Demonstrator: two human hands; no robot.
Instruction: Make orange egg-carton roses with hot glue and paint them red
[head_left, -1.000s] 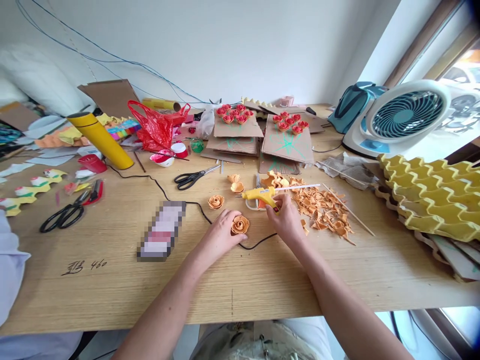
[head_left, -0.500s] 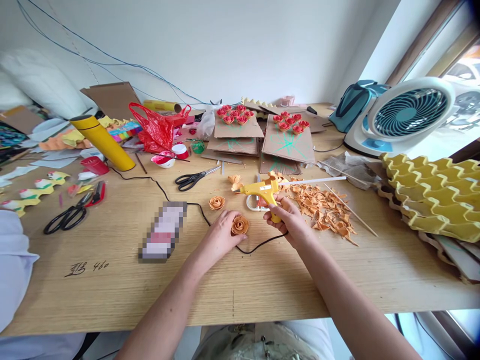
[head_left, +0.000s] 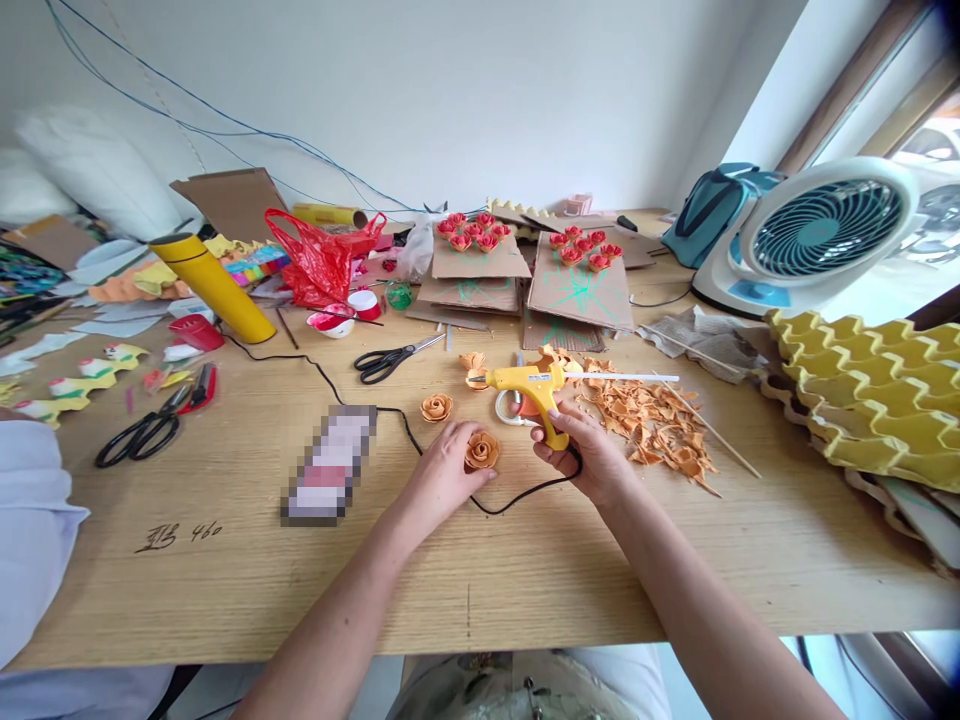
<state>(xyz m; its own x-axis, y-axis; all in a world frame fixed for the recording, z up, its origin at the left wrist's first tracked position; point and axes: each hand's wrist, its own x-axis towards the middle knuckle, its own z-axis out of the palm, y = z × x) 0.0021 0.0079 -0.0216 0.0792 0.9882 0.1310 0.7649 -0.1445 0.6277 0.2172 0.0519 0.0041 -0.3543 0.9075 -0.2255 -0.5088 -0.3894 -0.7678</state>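
My left hand (head_left: 448, 467) is closed around the left side of an orange paper rose (head_left: 482, 450) low over the table; some of its fingers are hidden behind the flower. In my right hand (head_left: 585, 450) is a yellow glue gun (head_left: 529, 380), gripped by the handle, its nozzle pointing left. A long white glue stick (head_left: 622, 378) juts from its back end. The gun's black cord (head_left: 517, 498) loops below both hands. A second orange rose (head_left: 436, 407) rests on the table just beyond my left hand. Loose orange petals (head_left: 473, 366) lie near the nozzle.
A heap of orange scraps (head_left: 652, 415) spreads to the right, beside yellow egg trays (head_left: 862, 390) and a fan (head_left: 817, 235). Black scissors (head_left: 394, 360), a blurred-out flat object (head_left: 330, 465) and a yellow cylinder (head_left: 217, 290) are on the left. Red flowers (head_left: 585, 247) stand on cardboard behind.
The glue gun has tipped to nearly level and come slightly lower, its glue stick now sloping less upward. My left hand still holds the rose in about the same place.
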